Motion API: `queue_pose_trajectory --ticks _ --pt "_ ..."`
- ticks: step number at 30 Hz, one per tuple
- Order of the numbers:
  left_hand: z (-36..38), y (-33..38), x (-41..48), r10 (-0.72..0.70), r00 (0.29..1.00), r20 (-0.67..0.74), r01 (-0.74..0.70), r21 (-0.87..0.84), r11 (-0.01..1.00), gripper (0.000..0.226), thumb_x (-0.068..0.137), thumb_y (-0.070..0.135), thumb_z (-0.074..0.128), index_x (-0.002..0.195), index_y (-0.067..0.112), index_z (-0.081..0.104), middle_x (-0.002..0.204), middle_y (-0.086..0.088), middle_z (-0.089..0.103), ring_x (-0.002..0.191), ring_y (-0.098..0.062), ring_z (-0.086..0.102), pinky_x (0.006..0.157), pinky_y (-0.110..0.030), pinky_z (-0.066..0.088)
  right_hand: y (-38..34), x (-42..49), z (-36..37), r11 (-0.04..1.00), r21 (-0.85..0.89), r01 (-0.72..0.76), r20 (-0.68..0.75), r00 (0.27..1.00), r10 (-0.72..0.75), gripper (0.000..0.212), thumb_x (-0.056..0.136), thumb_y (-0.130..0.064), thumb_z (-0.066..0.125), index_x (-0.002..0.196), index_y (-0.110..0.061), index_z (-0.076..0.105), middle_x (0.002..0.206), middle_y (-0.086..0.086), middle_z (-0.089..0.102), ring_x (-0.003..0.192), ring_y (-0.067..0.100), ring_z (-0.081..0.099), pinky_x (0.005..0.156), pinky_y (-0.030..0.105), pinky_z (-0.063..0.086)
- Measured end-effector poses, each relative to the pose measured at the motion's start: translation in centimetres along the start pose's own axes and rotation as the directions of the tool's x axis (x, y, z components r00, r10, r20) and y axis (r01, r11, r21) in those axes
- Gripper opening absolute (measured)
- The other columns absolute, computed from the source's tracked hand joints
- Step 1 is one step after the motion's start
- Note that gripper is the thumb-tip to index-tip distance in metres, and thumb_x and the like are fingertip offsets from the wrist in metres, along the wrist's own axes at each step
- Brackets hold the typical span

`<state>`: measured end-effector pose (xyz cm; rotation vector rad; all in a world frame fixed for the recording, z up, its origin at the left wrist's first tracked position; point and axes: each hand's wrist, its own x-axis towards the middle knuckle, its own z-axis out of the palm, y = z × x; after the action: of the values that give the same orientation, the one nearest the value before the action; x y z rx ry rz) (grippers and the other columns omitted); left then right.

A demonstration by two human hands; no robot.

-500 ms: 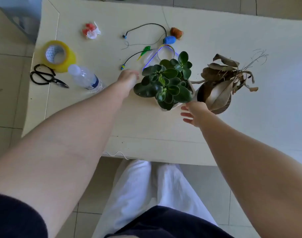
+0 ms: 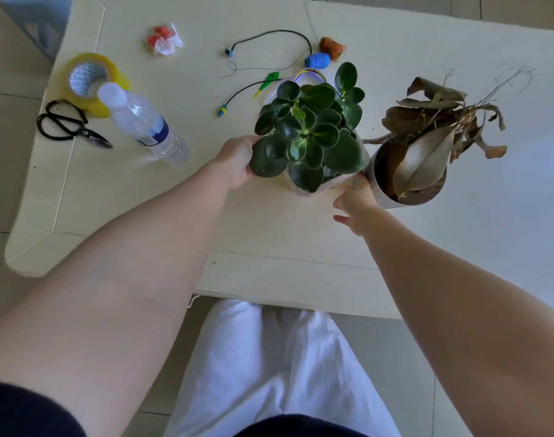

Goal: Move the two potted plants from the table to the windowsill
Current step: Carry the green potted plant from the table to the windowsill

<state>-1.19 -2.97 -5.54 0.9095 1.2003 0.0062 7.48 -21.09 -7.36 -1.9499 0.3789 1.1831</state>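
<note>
A green leafy plant [image 2: 307, 134] in a pale pot stands on the cream table [image 2: 269, 234]. My left hand [image 2: 238, 162] is on the pot's left side, its fingers hidden under the leaves. My right hand [image 2: 356, 201] touches the pot's right front rim, with its lower fingers spread. Right beside it stands a second pot with a dried brown plant [image 2: 427, 146]; neither hand holds that one. No windowsill is in view.
Left of the plants are a plastic water bottle [image 2: 143, 124], a yellow tape roll [image 2: 91, 80] and black scissors [image 2: 67, 124]. Behind them lie cables [image 2: 269, 36], a crumpled wrapper [image 2: 165, 41] and small blue and orange items [image 2: 318, 59]. My white trousers [image 2: 275, 357] are below the table edge.
Both hands have closed in on the green plant's pot, the left from behind its left side, the right up to its right rim. The view has shifted closer.
</note>
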Motion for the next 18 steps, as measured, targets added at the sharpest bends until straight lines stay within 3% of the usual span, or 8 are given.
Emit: queue_pose_trajectory --ticks 4,7,8,12,15,18 --pt "-0.6 -1.0 1.3 -0.017 0.996 0.084 0.018 -0.009 1.0 0.026 0.094 0.015 0.037 0.095 0.018 0.063 0.097 -0.006 0.067 0.093 -0.023 0.063 0.074 -0.035 0.055 0.6 1.6 0.3 0.997 -0.04 0.072 0.028 0.997 -0.071 0.071 0.086 0.009 0.05 0.141 -0.026 0.022 0.134 0.003 0.04 0.11 0.023 0.049 0.083 0.034 0.05" --pt "-1.3 -1.3 2.0 -0.055 0.98 0.19 0.059 -0.017 0.998 0.023 0.094 0.025 0.039 0.102 0.026 0.06 0.116 -0.006 0.063 0.11 -0.028 0.057 0.08 -0.04 0.05 0.6 1.9 0.6 0.995 -0.017 0.1 0.039 0.994 -0.099 0.053 0.089 -0.003 0.053 0.13 -0.019 0.024 0.105 0.0 0.046 0.096 0.017 0.05 0.097 0.035 0.045" --pt "-1.4 -1.3 2.2 -0.063 0.97 0.234 0.064 0.005 0.998 0.023 0.094 0.03 0.039 0.107 0.03 0.058 0.123 -0.005 0.06 0.114 -0.029 0.054 0.083 -0.043 0.048 0.5 2.2 0.6 0.99 -0.037 0.133 0.016 0.991 -0.132 0.059 0.085 -0.004 0.059 0.13 -0.017 0.023 0.105 0.001 0.046 0.101 0.019 0.051 0.099 0.036 0.044" --pt "-0.8 -1.1 2.4 -0.052 0.909 0.414 -0.004 0.132 0.991 0.02 0.092 0.032 0.043 0.101 0.028 0.061 0.107 0.001 0.068 0.101 -0.019 0.062 0.073 -0.035 0.056 0.6 2.9 0.6 0.954 -0.163 0.253 -0.049 0.963 -0.264 0.099 0.064 0.001 0.077 0.14 -0.011 0.014 0.123 0.003 0.039 0.115 0.019 0.044 0.09 0.028 0.038" --pt "-0.3 -1.5 3.0 0.005 0.897 0.441 -0.131 0.255 0.958 0.03 0.088 0.022 0.054 0.118 0.023 0.051 0.113 -0.003 0.065 0.108 -0.021 0.06 0.076 -0.034 0.056 1.0 3.1 0.6 0.937 -0.209 0.279 0.013 0.959 -0.282 0.101 0.064 -0.001 0.079 0.141 -0.01 0.014 0.12 0.001 0.041 0.115 0.016 0.043 0.092 0.026 0.035" --pt "0.6 -1.5 2.8 0.114 0.917 0.383 -0.215 0.233 0.949 0.016 0.095 0.015 0.042 0.108 0.015 0.051 0.095 0.0 0.062 0.093 -0.016 0.06 0.066 -0.018 0.054 1.3 3.4 0.5 0.933 -0.208 0.294 0.02 0.955 -0.296 0.106 0.058 -0.009 0.085 0.141 -0.011 0.02 0.135 0.006 0.044 0.128 0.022 0.043 0.097 0.029 0.037"
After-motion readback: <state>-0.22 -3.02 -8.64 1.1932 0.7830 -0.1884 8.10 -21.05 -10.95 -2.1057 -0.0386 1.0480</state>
